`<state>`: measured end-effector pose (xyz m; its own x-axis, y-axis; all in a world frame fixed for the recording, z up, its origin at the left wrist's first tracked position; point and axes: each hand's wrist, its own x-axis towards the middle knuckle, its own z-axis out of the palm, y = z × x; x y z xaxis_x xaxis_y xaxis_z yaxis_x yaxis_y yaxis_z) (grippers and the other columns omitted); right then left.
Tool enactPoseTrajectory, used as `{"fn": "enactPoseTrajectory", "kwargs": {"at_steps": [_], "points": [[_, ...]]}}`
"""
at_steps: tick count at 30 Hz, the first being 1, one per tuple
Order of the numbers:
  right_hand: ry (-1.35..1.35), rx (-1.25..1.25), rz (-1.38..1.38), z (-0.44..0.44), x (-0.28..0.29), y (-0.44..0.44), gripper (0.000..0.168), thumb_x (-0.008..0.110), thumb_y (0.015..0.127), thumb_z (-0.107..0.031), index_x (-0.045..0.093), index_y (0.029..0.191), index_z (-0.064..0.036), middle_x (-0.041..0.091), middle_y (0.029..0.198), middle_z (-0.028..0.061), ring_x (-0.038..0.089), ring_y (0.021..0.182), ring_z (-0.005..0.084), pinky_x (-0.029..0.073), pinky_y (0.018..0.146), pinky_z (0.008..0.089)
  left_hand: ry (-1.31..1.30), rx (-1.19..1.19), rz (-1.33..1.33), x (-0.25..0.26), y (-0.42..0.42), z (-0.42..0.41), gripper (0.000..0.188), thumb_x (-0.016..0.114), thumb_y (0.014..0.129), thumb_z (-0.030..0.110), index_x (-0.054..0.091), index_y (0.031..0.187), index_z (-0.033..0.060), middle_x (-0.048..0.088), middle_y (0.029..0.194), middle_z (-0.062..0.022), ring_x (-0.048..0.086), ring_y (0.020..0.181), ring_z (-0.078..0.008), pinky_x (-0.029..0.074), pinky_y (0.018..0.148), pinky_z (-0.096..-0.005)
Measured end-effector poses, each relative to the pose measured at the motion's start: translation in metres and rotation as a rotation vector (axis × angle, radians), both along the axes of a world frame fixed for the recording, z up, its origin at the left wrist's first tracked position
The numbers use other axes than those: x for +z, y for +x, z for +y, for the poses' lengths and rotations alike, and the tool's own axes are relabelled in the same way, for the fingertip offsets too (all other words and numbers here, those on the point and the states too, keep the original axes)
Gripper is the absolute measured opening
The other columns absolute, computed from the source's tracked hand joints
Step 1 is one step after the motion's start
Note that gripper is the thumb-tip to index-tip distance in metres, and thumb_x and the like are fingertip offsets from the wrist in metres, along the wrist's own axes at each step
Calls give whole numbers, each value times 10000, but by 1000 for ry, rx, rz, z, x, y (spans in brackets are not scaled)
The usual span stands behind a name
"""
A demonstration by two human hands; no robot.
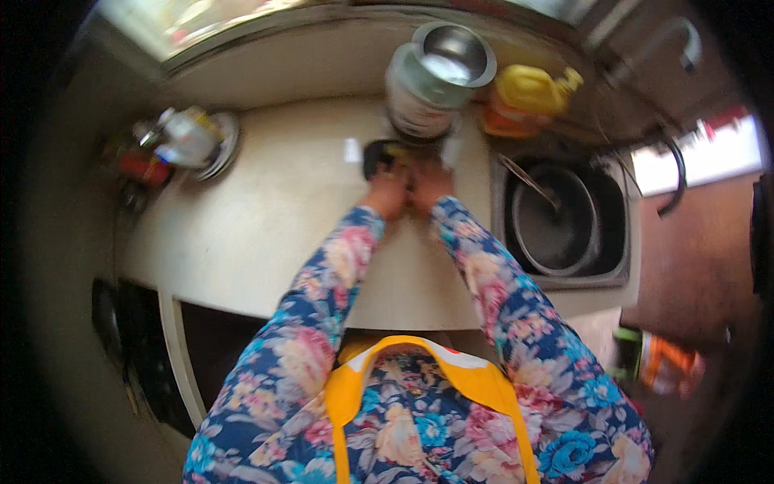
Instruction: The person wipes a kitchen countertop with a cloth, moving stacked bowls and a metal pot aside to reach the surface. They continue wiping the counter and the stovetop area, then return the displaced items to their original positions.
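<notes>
My left hand (388, 189) and my right hand (430, 181) reach forward side by side over the pale countertop (272, 199). Just beyond my left hand lies a dark, blurred object (376, 158), which its fingers seem to touch. My right hand is near the base of a tall, light container (420, 109) with a steel bowl (455, 54) on top. Motion blur hides the fingers of both hands, and what they grip cannot be made out. A small white item (351, 150) lies left of the dark object.
At right, a sink (617, 266) holds a large round pan (556, 224) with a utensil in it. A yellow-capped orange jug (520, 103) stands behind the sink. Stacked plates (227, 145) and other items sit at the back left. A faucet (689, 54) is at upper right.
</notes>
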<state>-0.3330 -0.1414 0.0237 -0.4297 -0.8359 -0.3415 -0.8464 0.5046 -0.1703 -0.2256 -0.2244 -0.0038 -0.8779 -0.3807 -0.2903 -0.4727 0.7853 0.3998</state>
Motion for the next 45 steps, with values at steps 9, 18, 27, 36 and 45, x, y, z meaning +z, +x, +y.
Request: {"fn": "enactPoseTrajectory", "kwargs": {"at_steps": [9,18,27,36,45], "points": [[-2,322,112,114,-9,81,842,685,747,-414,297,1433,-117,218,1487,213,250,1325,472,269,1026,613,120,-97,-57,38,121,101,868,681,659,97,274,1421,9,169,1499,-259,202,1338,-517,241,1079,-563],[-32,594,123,136,-10,134,862,701,737,-428,301,1431,-109,229,1481,228,219,1329,503,223,1049,620,-57,47,15,4,205,159,838,679,780,396,275,1437,66,224,1487,-235,260,1330,-466,228,1076,-568],[70,524,95,120,-23,150,896,738,693,-436,324,1405,-84,255,1459,251,216,1326,517,193,1057,630,-80,-93,-17,-8,214,139,703,599,840,327,306,1432,85,279,1495,-151,303,1345,-390,155,1100,-567],[85,450,77,77,0,188,912,804,636,-377,369,1360,-33,263,1457,242,216,1351,458,210,1085,566,327,210,300,-1,282,59,464,469,822,77,493,1284,38,490,1322,-184,451,1237,-333,306,1064,-486],[181,357,99,34,-4,225,932,792,661,-361,327,1384,0,183,1499,229,173,1366,462,187,1104,545,-189,953,10,-40,534,-114,528,451,847,100,382,1359,-8,289,1469,-215,269,1367,-335,210,1097,-531]]}}
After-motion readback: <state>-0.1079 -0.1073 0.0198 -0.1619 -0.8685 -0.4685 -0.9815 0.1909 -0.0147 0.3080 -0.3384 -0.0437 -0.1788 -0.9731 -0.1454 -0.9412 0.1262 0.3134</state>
